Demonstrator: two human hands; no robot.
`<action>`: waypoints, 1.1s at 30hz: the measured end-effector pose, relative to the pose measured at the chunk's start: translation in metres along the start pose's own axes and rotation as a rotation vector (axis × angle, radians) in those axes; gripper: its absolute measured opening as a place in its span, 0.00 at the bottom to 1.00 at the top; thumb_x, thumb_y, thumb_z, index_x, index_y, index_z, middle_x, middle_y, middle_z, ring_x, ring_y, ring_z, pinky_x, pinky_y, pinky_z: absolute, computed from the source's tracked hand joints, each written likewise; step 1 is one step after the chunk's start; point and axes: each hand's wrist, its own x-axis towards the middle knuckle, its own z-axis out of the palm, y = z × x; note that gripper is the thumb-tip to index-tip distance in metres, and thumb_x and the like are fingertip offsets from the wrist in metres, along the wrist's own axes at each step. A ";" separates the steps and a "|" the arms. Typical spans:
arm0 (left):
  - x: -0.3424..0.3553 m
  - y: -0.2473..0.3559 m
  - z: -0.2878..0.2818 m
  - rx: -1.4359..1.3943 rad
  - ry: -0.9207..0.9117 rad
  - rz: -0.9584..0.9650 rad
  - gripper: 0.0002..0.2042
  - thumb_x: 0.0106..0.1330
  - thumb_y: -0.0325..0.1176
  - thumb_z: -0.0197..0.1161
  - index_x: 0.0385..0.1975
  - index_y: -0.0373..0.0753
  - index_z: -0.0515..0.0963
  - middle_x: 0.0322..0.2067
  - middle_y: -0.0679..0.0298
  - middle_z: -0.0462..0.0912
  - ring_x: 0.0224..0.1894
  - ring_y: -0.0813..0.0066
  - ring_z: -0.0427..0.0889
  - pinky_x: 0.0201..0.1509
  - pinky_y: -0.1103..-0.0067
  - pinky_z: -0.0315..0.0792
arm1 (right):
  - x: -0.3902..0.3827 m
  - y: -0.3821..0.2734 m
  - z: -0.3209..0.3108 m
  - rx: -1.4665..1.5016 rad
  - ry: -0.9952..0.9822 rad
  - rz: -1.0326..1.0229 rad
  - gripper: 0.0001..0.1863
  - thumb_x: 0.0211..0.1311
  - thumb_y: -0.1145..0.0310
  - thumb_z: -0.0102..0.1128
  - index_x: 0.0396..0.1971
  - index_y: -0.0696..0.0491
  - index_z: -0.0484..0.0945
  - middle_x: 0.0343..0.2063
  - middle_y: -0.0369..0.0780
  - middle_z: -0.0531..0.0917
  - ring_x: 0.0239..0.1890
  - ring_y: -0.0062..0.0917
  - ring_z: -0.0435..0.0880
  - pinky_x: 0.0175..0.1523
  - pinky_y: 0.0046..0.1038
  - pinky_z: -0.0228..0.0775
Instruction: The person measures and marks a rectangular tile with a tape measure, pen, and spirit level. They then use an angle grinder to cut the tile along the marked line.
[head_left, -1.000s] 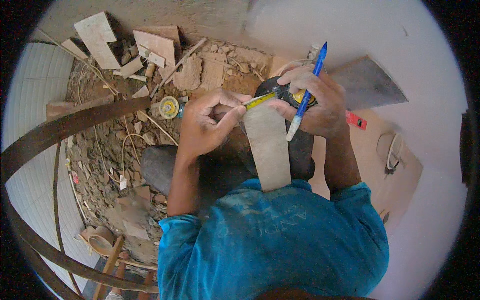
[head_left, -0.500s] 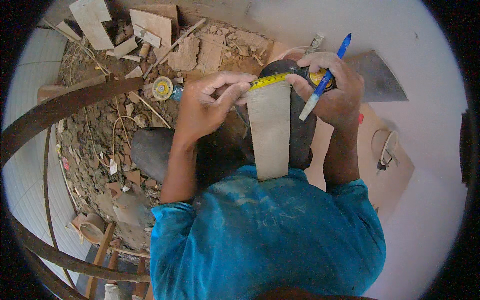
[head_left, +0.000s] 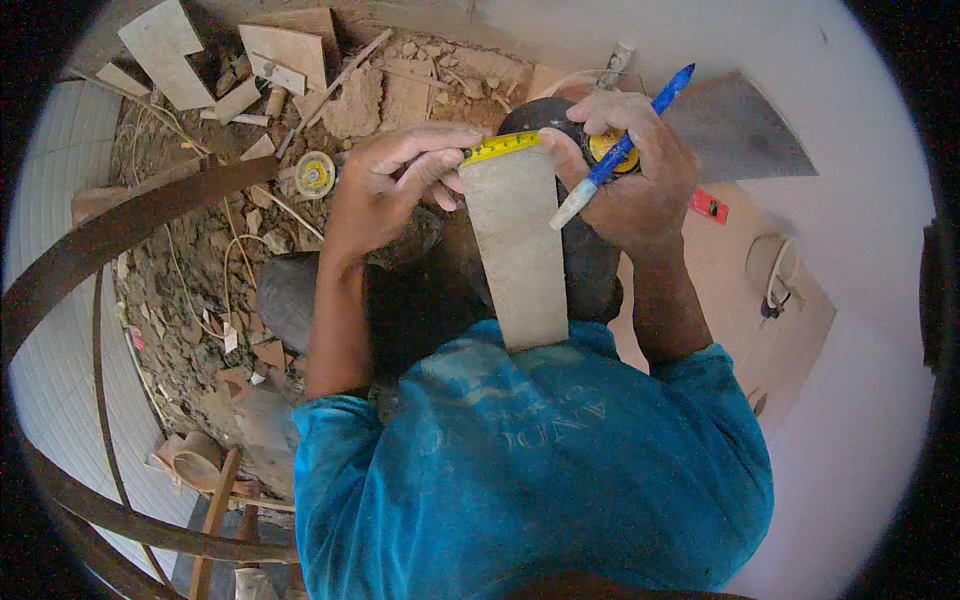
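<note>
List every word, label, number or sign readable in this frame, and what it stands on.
Teal shirt: faded lettering on the front; wording not copied here.
Yellow tape blade, stretched between left hand and right hand: dark scale marks; figures too small to read.
Yellow-centred disc: any print too small to read.
White tag on the rubble: too small to read.
Red tool: markings unreadable.

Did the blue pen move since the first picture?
Yes. The blue pen has tipped more to the right: its blue end sits closer to the top corner of the dark panel.
</note>
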 end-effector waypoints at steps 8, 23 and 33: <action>0.005 -0.009 -0.008 0.021 -0.057 0.044 0.10 0.76 0.25 0.59 0.50 0.31 0.84 0.39 0.55 0.88 0.34 0.72 0.89 0.39 0.77 0.86 | 0.001 -0.001 -0.011 0.059 -0.062 0.001 0.20 0.47 0.68 0.83 0.34 0.51 0.77 0.34 0.40 0.87 0.37 0.30 0.88 0.45 0.32 0.80; 0.017 0.009 -0.008 0.555 -0.014 0.502 0.10 0.65 0.19 0.64 0.43 0.36 0.86 0.43 0.55 0.89 0.45 0.58 0.89 0.51 0.69 0.83 | 0.003 -0.003 -0.012 0.025 -0.072 0.073 0.18 0.51 0.72 0.82 0.32 0.53 0.76 0.35 0.42 0.88 0.38 0.27 0.89 0.47 0.29 0.81; 0.017 0.011 0.002 0.517 0.016 0.496 0.10 0.62 0.18 0.65 0.41 0.35 0.86 0.40 0.55 0.89 0.44 0.59 0.89 0.50 0.71 0.82 | -0.001 -0.005 -0.019 0.009 -0.061 0.143 0.15 0.50 0.68 0.79 0.33 0.49 0.79 0.37 0.40 0.88 0.41 0.35 0.88 0.46 0.34 0.80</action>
